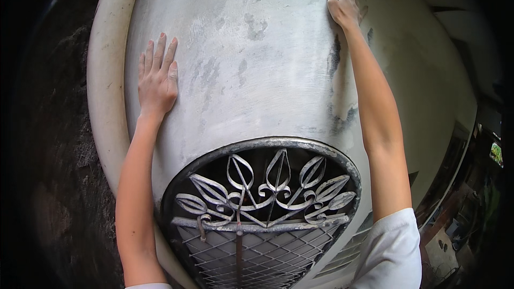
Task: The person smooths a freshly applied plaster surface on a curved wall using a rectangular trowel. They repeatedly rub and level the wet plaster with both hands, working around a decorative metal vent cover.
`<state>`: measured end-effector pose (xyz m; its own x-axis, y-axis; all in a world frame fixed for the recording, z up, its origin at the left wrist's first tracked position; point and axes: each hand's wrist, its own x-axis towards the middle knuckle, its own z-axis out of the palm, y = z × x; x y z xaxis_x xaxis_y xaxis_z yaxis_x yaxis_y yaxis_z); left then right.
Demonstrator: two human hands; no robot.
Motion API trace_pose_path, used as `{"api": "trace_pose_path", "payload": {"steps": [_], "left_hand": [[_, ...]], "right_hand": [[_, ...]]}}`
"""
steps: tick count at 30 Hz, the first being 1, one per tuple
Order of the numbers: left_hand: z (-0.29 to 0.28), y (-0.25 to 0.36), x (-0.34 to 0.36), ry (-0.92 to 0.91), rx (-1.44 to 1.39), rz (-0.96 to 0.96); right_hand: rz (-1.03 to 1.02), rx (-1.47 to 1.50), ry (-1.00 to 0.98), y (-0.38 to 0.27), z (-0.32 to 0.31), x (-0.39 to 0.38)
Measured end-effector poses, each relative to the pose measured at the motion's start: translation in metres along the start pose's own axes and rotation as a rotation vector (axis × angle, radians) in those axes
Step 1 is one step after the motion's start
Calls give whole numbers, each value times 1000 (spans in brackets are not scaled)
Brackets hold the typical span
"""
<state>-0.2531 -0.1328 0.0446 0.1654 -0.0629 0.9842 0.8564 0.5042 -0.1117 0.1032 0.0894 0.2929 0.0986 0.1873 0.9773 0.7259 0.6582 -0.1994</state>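
My left hand point(158, 77) lies palm down on the pale, patchy plastered wall point(243, 80), near a cream curved moulding point(105, 75) on the left. Its dusty fingers point upward, slightly apart, with nothing held. My right hand point(347, 5) is higher, at the top right of the plastered surface, resting against it with fingers apart and slightly bent. A small dark patch shows among those fingers; I cannot tell what it is. Below both hands is an arched opening with a leaf-patterned metal grille point(276, 187) above diamond mesh.
Rough dark wall point(59, 128) runs along the left. A pale wall point(439, 101) recedes on the right, with louvred slats point(340, 254) low beside the arch. Farther right are a doorway, a ground area with footwear point(442, 244) and a small patch of greenery point(495, 152).
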Motion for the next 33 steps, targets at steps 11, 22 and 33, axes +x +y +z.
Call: {"api": "trace_pose_path", "payload": {"steps": [11, 22, 33], "left_hand": [[-35, 26, -104, -138, -176, -33], [-44, 30, -140, -205, -199, 19], [-43, 30, -141, -203, -196, 13]], "right_hand": [[-56, 14, -2, 21, -10, 21], [-164, 32, 99, 54, -5, 43], [-64, -113, 327, 57, -13, 23]]}}
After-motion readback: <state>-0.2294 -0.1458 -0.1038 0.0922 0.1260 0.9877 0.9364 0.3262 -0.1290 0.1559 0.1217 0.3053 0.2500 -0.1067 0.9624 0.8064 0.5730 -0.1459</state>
